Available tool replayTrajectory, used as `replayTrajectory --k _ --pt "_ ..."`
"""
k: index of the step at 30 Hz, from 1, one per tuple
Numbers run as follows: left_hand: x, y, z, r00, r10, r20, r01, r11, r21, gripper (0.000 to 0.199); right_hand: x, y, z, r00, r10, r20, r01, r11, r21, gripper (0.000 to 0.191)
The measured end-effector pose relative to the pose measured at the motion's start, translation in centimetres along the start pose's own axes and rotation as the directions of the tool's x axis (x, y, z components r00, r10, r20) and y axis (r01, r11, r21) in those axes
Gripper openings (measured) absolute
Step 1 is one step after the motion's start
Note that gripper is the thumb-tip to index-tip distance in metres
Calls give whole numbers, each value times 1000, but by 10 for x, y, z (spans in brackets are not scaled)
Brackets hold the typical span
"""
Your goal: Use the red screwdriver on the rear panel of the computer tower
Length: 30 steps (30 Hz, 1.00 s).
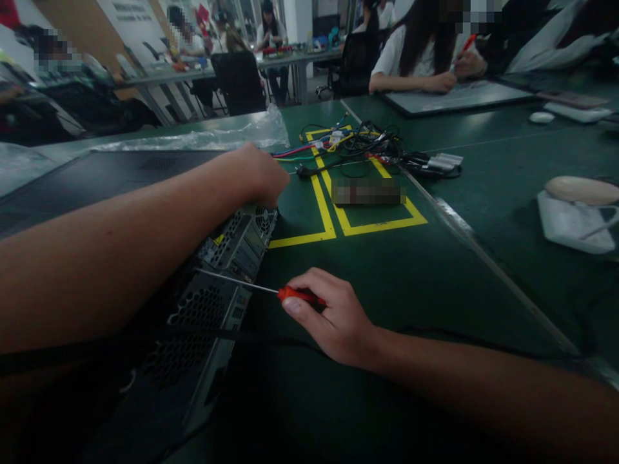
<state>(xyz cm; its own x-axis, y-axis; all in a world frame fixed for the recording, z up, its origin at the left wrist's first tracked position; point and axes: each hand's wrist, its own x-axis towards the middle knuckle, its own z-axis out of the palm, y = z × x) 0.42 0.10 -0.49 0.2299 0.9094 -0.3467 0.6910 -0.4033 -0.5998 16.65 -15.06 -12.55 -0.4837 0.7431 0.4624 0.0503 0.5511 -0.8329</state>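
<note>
A dark computer case [186, 335] with perforated vents lies at the left on the green table. My right hand [333, 316] is wrapped round the red handle of a screwdriver [242, 281], whose long thin shaft points left to the rear edge of the case. Across the case reaches my left arm, and my left hand [258, 174] is at the case's far corner, above the power supply fan grille [265, 220]. The fingers of that hand point down and are hidden from view.
Beyond the case is a tangle of cables [367, 142] over yellow tape rectangles [329, 222]. Clear plastic wrap [232, 135] lies behind the case. A beige mouse [580, 191] rests on a white object at the right. A person writes at the far side; others sit behind.
</note>
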Motion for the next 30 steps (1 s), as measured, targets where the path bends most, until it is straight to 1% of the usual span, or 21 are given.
replayTrajectory --k 3,7,10,12,13,18,19,22,24,30 --pt "-3 1 -3 1000 -15 12 15 1000 -3 49 1 0 0 1000 16 14 -16 1000 17 17" --pt "-5 2 -5 1000 -5 13 5 1000 -7 48 -1 -2 1 999 51 5 -51 998 47 14" --pt "-3 0 -3 1000 -26 0 26 991 -128 44 -3 -2 2 997 74 6 -74 996 45 24" --pt "-1 -1 -1 999 -53 -8 50 977 -205 43 -3 -2 3 997 75 7 -75 997 34 24" --pt "0 -1 0 998 -58 -7 55 976 -213 44 -3 -1 3 997 75 7 -76 997 30 21" --pt "2 -2 3 1000 -29 12 29 997 -67 44 -2 0 4 996 84 7 -84 996 34 16" --pt "2 -3 4 1000 -29 1 29 997 -67 44 -2 0 4 996 84 8 -84 996 36 15" --pt "1 -3 6 998 -46 -31 42 990 -134 46 -3 -1 3 996 84 12 -84 996 38 15" --pt "-1 -3 5 998 -56 -29 51 986 -158 47 -3 -1 3 996 87 14 -88 996 33 15" --pt "-5 0 -1 1000 -10 -9 10 999 -42 43 -2 -1 3 996 87 16 -87 996 29 15"
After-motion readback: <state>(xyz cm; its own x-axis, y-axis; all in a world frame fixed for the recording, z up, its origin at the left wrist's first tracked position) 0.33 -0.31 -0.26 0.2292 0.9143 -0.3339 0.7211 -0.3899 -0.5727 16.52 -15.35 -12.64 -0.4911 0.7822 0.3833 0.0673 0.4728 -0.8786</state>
